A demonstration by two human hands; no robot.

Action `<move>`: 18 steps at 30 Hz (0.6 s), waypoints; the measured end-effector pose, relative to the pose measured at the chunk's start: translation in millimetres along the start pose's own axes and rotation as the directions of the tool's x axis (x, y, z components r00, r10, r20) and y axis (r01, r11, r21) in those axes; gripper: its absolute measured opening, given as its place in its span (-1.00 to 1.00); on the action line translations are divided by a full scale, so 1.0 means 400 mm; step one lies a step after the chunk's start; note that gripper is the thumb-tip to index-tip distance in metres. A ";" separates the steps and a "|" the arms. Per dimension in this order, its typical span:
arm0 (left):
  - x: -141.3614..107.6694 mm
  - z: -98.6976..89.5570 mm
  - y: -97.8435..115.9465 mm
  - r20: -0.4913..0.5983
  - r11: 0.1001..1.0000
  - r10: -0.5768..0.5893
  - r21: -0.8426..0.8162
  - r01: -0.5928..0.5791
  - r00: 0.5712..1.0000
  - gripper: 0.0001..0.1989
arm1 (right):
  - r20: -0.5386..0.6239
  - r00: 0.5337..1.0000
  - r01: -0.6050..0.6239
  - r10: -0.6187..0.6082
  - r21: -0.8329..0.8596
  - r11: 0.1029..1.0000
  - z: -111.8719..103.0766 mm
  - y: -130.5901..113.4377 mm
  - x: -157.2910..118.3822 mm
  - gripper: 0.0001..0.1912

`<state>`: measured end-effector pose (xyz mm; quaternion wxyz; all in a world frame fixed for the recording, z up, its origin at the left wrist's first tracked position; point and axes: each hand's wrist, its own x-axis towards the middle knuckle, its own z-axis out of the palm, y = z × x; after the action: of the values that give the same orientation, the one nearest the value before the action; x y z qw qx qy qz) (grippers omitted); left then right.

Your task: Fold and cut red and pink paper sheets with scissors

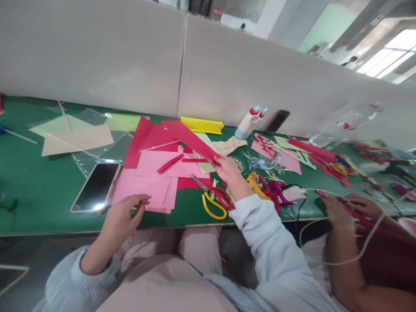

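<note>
My right hand (227, 172) is closed on one end of a red paper piece (191, 139), which slants up and left over other sheets. My left hand (125, 214) hovers by the front edge of the pink paper sheets (144, 184), its fingers loosely bent and apart, with nothing visible in them. Two narrow red strips lie on the pink paper, one of them a folded-looking strip (169, 164). Just below my right hand rest scissors (214, 201) with one red and one yellow handle. Behind the pink sheets lies a larger red sheet (139, 145).
A phone (97, 187) lies left of the pink paper, near clear plastic film (94, 119). A yellow folded piece (203, 125), a white bottle (250, 122) and another phone (277, 121) line the partition. At right, a co-worker's hands (338, 210) are near a white cable (367, 249).
</note>
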<state>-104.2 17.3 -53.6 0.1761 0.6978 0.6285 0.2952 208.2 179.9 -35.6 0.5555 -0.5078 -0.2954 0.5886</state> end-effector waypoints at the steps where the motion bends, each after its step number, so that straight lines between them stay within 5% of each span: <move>1: 0.005 -0.001 -0.002 0.004 1.000 -0.025 0.015 0.025 1.000 -0.67 | -0.001 1.000 0.009 -0.009 0.012 1.000 0.025 0.006 0.019 -0.77; 6: 0.036 -0.017 -0.021 -0.019 0.971 -0.181 0.158 0.181 0.983 -0.66 | 0.021 0.998 0.054 -0.055 0.033 0.998 0.156 0.056 0.088 -0.78; 10: 0.070 -0.018 -0.043 -0.034 0.943 -0.150 0.295 0.153 0.988 -0.68 | 0.058 0.994 0.092 -0.091 -0.022 0.996 0.234 0.096 0.108 -0.82; 14: 0.123 0.006 -0.070 -0.033 0.933 -0.077 0.349 0.084 0.996 -0.67 | 0.177 0.982 0.103 -0.070 -0.183 0.978 0.263 0.103 0.109 -0.91; 18: 0.179 0.041 -0.097 -0.076 0.924 -0.029 0.379 0.056 0.997 -0.62 | 0.264 0.964 0.141 -0.024 -0.435 0.889 0.245 0.080 0.105 -0.62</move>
<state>-121.0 95.4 -76.5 0.0216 0.6943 0.6945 0.1876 111.9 234.3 -45.8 0.4057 -0.5305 -0.5130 0.5394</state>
